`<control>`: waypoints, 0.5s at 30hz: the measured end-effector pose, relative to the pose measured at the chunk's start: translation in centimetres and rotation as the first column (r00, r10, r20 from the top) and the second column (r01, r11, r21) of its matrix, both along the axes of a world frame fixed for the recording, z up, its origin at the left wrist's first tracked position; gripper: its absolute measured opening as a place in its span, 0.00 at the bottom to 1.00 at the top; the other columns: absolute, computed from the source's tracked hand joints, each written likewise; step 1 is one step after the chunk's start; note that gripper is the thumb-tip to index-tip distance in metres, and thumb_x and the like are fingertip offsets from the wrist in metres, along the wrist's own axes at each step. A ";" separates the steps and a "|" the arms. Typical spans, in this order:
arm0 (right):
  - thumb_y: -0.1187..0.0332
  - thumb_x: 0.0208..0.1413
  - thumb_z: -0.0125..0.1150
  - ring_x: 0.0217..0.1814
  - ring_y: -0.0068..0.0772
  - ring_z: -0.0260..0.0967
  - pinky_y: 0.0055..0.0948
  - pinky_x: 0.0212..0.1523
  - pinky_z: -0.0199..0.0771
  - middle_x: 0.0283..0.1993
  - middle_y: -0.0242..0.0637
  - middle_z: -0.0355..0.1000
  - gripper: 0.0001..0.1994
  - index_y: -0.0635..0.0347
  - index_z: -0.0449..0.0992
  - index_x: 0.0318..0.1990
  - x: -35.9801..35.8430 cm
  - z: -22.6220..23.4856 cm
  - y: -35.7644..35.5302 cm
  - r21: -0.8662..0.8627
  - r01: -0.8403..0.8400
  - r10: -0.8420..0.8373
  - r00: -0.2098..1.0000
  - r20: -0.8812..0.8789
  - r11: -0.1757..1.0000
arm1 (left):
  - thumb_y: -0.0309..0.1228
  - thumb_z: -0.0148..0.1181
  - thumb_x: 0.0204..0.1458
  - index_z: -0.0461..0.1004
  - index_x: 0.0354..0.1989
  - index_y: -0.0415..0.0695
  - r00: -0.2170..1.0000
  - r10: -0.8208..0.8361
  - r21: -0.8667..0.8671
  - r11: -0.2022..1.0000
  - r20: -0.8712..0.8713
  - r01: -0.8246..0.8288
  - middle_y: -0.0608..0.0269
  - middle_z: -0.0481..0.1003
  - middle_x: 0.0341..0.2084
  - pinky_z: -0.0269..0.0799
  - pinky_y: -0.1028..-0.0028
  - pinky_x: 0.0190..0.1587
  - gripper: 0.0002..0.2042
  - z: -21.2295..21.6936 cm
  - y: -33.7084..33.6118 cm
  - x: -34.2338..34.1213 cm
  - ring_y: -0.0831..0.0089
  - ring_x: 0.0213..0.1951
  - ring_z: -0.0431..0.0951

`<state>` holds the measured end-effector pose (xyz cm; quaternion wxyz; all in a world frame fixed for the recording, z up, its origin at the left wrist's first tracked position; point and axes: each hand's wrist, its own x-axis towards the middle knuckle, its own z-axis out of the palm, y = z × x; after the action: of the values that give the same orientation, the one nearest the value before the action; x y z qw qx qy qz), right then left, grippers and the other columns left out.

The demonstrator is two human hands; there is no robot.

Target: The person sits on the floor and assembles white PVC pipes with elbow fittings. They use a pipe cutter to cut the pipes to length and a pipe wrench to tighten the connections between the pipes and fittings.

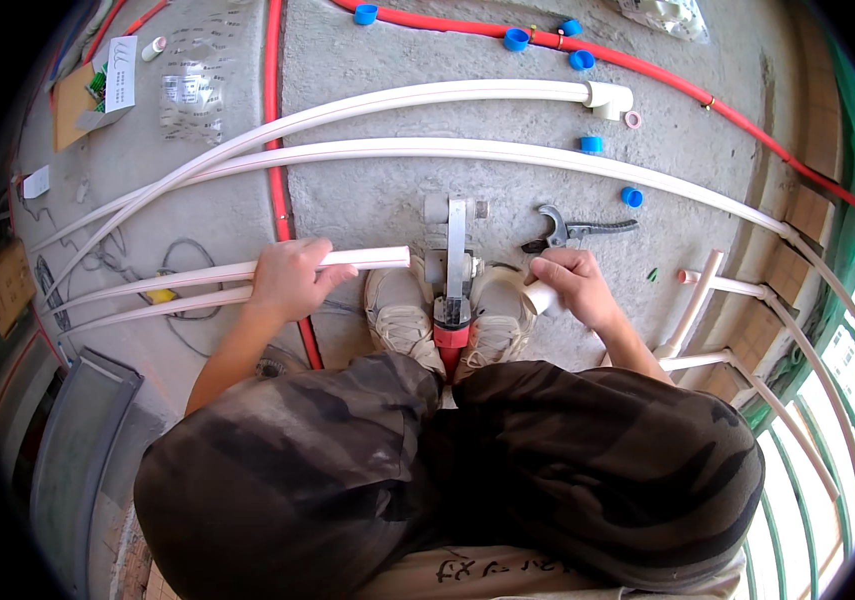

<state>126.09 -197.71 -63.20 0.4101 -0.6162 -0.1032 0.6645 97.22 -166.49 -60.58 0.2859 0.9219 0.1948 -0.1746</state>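
Observation:
My left hand [289,280] is closed round a white plastic pipe [377,259], a little behind its cut end, which points right. A second white pipe [162,308] runs in under that hand; whether it is gripped too is hidden. Off to the right, my right hand [575,284] pinches a short white pipe fitting [539,297], mostly covered by the fingers. Between my shoes stands a pipe fusion welder [455,255] with a flat metal heating plate and a red handle. The pipe and the fitting are apart, one on each side of it.
Black-handled pipe cutters [579,232] lie beyond my right hand. Two long white pipes cross the floor ahead, one ending in a tee [608,98]. Red pipe [275,120] runs along the floor, with blue caps [516,40] scattered about. Joined white pipes [697,305] stand at right; a cardboard box [75,105] sits far left.

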 end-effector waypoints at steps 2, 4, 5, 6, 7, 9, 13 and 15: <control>0.61 0.67 0.63 0.27 0.20 0.67 0.27 0.29 0.68 0.26 0.32 0.74 0.15 0.63 0.82 0.33 0.2 1.1 0.0 -0.019 -0.103 0.104 0.983 0.154 0.995 | 0.56 0.63 0.58 0.72 0.26 0.42 0.999 0.032 0.012 0.999 0.002 -0.032 0.49 0.74 0.20 0.69 0.52 0.28 0.27 0.7 0.9 0.4 0.45 0.26 0.77; 0.64 0.64 0.63 0.26 0.24 0.71 0.30 0.29 0.72 0.26 0.37 0.76 0.11 0.64 0.81 0.36 -0.5 2.2 0.9 -0.089 -0.207 0.224 0.922 0.316 0.974 | 0.57 0.63 0.58 0.71 0.26 0.42 0.999 0.041 0.015 0.999 0.011 -0.041 0.48 0.74 0.19 0.69 0.52 0.28 0.27 0.7 1.5 0.4 0.45 0.26 0.77; 0.65 0.63 0.63 0.25 0.25 0.72 0.31 0.29 0.73 0.27 0.37 0.76 0.10 0.64 0.80 0.37 -0.8 2.9 1.4 -0.092 -0.238 0.255 0.890 0.378 0.967 | 0.57 0.63 0.58 0.71 0.25 0.42 0.999 0.048 0.009 0.999 0.026 -0.049 0.48 0.73 0.20 0.68 0.52 0.27 0.27 0.5 1.6 0.2 0.44 0.26 0.77; 0.66 0.62 0.64 0.25 0.27 0.73 0.32 0.30 0.74 0.27 0.38 0.77 0.09 0.64 0.80 0.38 -1.1 3.3 1.8 -0.099 -0.268 0.284 0.852 0.440 0.958 | 0.57 0.63 0.58 0.71 0.25 0.42 0.999 0.050 0.004 0.999 0.019 -0.050 0.48 0.73 0.19 0.68 0.52 0.27 0.27 0.5 1.6 0.3 0.44 0.26 0.77; 0.67 0.61 0.65 0.26 0.30 0.74 0.32 0.32 0.75 0.28 0.39 0.78 0.09 0.64 0.78 0.39 -1.8 2.7 1.6 -0.024 -0.179 0.173 0.895 0.411 0.984 | 0.57 0.63 0.58 0.71 0.25 0.42 0.999 0.050 -0.001 0.999 0.012 -0.050 0.48 0.73 0.19 0.68 0.52 0.27 0.27 0.6 1.7 0.5 0.44 0.26 0.77; 0.67 0.61 0.66 0.26 0.30 0.74 0.33 0.32 0.75 0.28 0.39 0.77 0.08 0.65 0.78 0.38 -2.0 2.9 2.1 0.013 -0.158 0.137 0.896 0.423 0.987 | 0.56 0.64 0.58 0.71 0.25 0.41 0.999 0.047 -0.007 0.999 0.012 -0.047 0.48 0.73 0.20 0.68 0.52 0.27 0.27 0.4 1.6 0.6 0.44 0.26 0.77; 0.67 0.60 0.67 0.27 0.30 0.74 0.33 0.33 0.74 0.27 0.41 0.77 0.09 0.65 0.79 0.37 -1.3 3.4 2.3 -0.125 -0.127 0.166 0.905 0.392 0.984 | 0.56 0.65 0.57 0.71 0.26 0.41 0.999 0.048 0.005 0.999 0.011 -0.048 0.49 0.74 0.20 0.67 0.52 0.27 0.27 0.0 1.2 -0.2 0.45 0.25 0.77; 0.66 0.59 0.68 0.27 0.33 0.74 0.34 0.33 0.74 0.28 0.42 0.77 0.09 0.64 0.79 0.36 -0.9 2.5 0.3 -0.169 -0.079 0.150 0.875 0.461 0.982 | 0.55 0.65 0.57 0.71 0.26 0.41 0.999 0.047 0.012 0.999 -0.011 -0.047 0.49 0.74 0.21 0.68 0.52 0.28 0.26 0.2 0.9 -0.7 0.44 0.26 0.77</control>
<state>125.21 -197.45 -60.73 0.2865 -0.7802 -0.1877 0.5234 96.56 -165.56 -60.34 0.2836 0.9176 0.2191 -0.1720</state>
